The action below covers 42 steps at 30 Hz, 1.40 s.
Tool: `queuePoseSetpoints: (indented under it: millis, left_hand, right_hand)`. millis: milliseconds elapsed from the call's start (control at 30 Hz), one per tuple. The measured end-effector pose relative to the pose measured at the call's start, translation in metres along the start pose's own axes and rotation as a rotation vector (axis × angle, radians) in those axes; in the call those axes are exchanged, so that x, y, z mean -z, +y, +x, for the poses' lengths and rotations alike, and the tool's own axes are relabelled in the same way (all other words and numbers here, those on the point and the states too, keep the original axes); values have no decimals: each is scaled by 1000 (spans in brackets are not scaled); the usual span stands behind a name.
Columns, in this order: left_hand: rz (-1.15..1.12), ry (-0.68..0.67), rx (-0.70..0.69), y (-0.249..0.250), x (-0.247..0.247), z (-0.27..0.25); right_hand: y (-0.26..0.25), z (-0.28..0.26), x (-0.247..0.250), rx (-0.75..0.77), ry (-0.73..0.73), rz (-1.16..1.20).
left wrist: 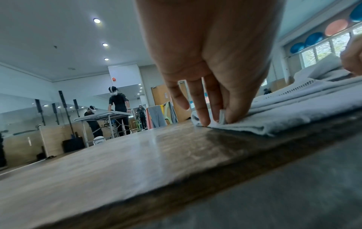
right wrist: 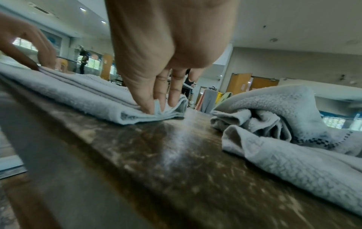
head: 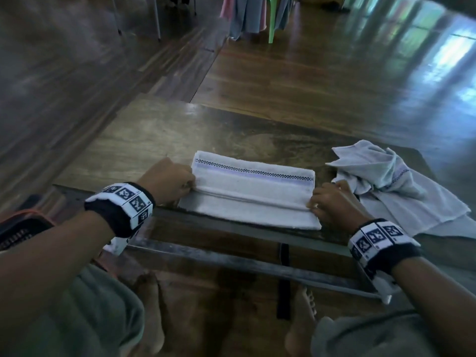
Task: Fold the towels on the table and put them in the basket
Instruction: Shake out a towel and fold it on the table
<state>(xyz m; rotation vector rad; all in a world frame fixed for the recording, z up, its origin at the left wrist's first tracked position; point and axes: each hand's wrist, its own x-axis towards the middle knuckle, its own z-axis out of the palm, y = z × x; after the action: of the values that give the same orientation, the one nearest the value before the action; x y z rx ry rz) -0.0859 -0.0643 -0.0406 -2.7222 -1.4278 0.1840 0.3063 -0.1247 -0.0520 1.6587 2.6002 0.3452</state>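
A white towel point(head: 251, 191) with a checkered and lilac stripe lies folded lengthwise near the front edge of the wooden table point(head: 144, 140). My left hand point(head: 170, 180) pinches the towel's left end; in the left wrist view the thumb and fingers point(left wrist: 215, 114) nip a fold of the cloth point(left wrist: 284, 117). My right hand point(head: 332, 204) pinches the right end, and in the right wrist view its fingertips point(right wrist: 154, 105) squeeze the layered corner of the towel point(right wrist: 82, 96). A second, crumpled towel point(head: 391, 181) lies just right of my right hand.
A dark basket with an orange rim point(head: 18, 228) sits low at the left, beside my knee. The table's metal frame point(head: 231, 256) runs below the front edge. Cloths hang on a green chair point(head: 257, 16) far back. Other people stand at a table point(left wrist: 117, 111) across the room.
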Motion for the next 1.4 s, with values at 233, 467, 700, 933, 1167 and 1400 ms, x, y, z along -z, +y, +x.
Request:
queuePoseSetpoints:
  millis: [233,467,700,933,1167,1400]
  left_hand:
    - [-79,88,79,-2,0,23]
    - [-182,414,41,-6,7,-2]
    - [-167,321,-30,0,-17,-19]
    - [-202,235,11,1,-20,-17]
    - [-190,244,0,-3,-18,-21]
    - [-101,84,-46,-4,-12,-24]
  right_hand:
    - [9,19,-5,-180,21,64]
    - [13,-4,15,-216,398,112]
    - [-2,-28,-4,-100,199,98]
    - [-3,-30,-4,-109,160,108]
    - [-2,-29,3,-137,167,132]
    - [-5,-30,-2,-65,54,90]
